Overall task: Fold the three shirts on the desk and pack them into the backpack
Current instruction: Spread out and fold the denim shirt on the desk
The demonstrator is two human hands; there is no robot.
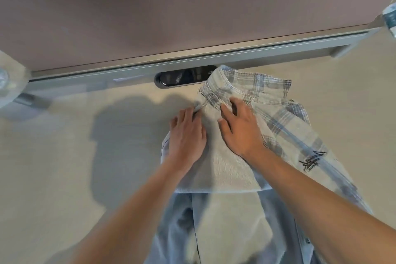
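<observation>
Right of centre on the table: plaid shirt (276, 113), collar toward the top of the frame, its body running down to the lower right edge.
Table (64, 156): pale beige surface filling the lower two thirds of the frame.
Shirt fabric: faded grey-and-blue checks; a plain pale panel is folded across the middle, under both hands.
Shirt marking: dark embroidered script at the right of the frame, on the checked part beside the right forearm.
Shirt lower part: light blue fabric hangs or lies toward the bottom centre, partly blurred.
Left hand (187, 135): fingers straight and together, lying flat on the left edge of the folded panel, fingertips by the collar seam.
Right hand (240, 128): fingers spread, palm down, pressing on the shirt just below the collar; whether the fingertips catch any cloth I cannot tell.
Hands: close beside each other, not touching.
Cable slot (182, 77): dark oval opening in the table at upper centre, its right end covered by the collar.
Divider panel (171, 17): dull brownish board standing behind the table along the top of the frame, with a grey rail at its foot.
Shadow: the person's shadow falls on the table left of the hands.
</observation>
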